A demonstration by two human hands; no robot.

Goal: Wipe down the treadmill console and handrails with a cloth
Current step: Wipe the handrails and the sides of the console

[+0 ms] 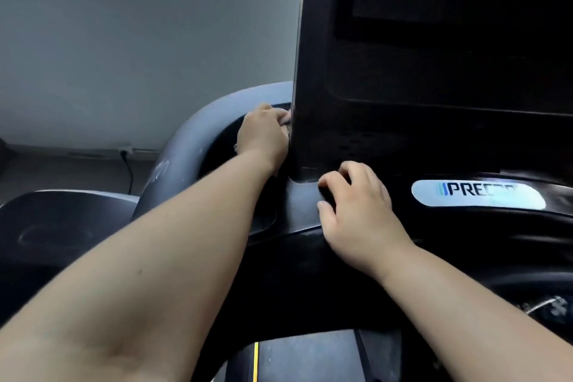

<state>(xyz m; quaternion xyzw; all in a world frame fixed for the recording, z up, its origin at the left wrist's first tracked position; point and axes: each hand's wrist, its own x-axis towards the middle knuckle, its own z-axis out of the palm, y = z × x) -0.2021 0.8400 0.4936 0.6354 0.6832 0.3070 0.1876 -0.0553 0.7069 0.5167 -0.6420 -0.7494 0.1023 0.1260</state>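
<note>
both bare forearms run in from the bottom edge over the treadmill belt [297,357], yellow stripe on it. right hand [359,211] lies palm down on the black console [434,133] deck just left of the silver logo plate [477,194], fingers loosely spread and curled, tips at the foot of the upright display panel. left hand [263,133] is further out at the panel's left edge, fingers bunched together and curled in, next to the grey handrail [186,136]. cloth: can't tell, only a small dark scrap at the left fingertips. grey wall [139,40] behind.
</note>
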